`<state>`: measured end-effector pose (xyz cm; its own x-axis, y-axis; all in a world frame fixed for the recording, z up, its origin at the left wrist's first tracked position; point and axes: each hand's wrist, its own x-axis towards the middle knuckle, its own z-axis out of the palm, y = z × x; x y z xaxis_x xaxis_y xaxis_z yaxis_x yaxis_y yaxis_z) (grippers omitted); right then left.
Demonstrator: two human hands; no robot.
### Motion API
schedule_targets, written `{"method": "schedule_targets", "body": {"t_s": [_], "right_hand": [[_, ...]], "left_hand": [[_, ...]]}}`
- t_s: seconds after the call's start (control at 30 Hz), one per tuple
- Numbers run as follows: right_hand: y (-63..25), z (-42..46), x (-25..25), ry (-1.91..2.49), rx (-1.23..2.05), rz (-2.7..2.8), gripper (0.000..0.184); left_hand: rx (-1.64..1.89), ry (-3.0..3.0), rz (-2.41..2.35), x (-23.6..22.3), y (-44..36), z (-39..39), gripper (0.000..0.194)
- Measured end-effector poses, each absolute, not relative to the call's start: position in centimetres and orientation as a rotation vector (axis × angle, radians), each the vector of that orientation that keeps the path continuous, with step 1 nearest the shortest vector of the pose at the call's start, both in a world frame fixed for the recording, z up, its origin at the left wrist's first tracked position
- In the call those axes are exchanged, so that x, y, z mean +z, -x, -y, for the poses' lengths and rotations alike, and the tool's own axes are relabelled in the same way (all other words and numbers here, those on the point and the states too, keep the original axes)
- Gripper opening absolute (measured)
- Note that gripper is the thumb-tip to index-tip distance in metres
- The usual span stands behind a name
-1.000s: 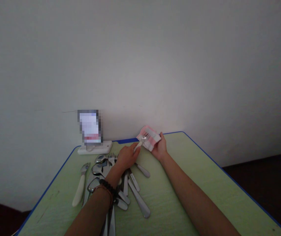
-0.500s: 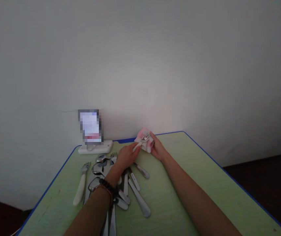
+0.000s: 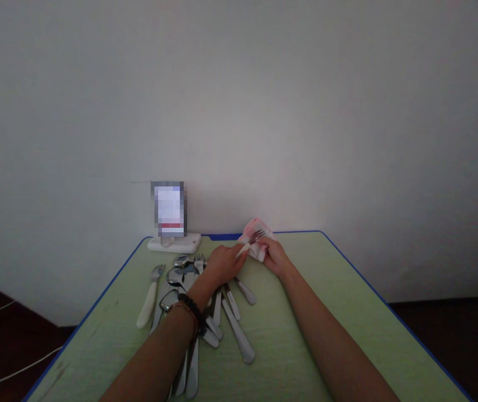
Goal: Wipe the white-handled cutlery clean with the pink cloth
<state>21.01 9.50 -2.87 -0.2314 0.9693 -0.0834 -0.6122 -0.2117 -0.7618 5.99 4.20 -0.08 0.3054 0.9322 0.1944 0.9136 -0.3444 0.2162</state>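
A fork (image 3: 259,235) with a white handle is held above the far part of the table, its tines pointing away to the right. My left hand (image 3: 224,264) is closed round the handle, part of which shows past the fingers. Under and behind the tines lies a pink and white cloth (image 3: 256,252), gripped in my right hand (image 3: 275,254). The right thumb rests near the fork's head. Beneath my left forearm several metal spoons (image 3: 175,276) and other cutlery lie in a loose pile, partly hidden by the arm.
A second fork with a white handle (image 3: 148,304) lies left of the pile. A lit screen (image 3: 170,209), blurred, stands on a white base (image 3: 189,243) at the back left. The green table (image 3: 306,290) has a blue edge and stands against a pale wall (image 3: 239,111).
The cloth has shifted and now lies behind the tines, with my right thumb moved onto the fork's head. The whole view has turned slightly left.
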Motion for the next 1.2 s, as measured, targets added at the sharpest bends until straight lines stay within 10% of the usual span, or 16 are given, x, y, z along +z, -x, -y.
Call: {"method": "schedule_targets", "body": {"t_s": [1.2], "right_hand": [[-19.2,-8.7,-3.1,0.856,1.595,1.002,0.028]], "left_hand": [[0.336,-2.62,-1.683,0.1,-4.5,-3.0,0.029]]}}
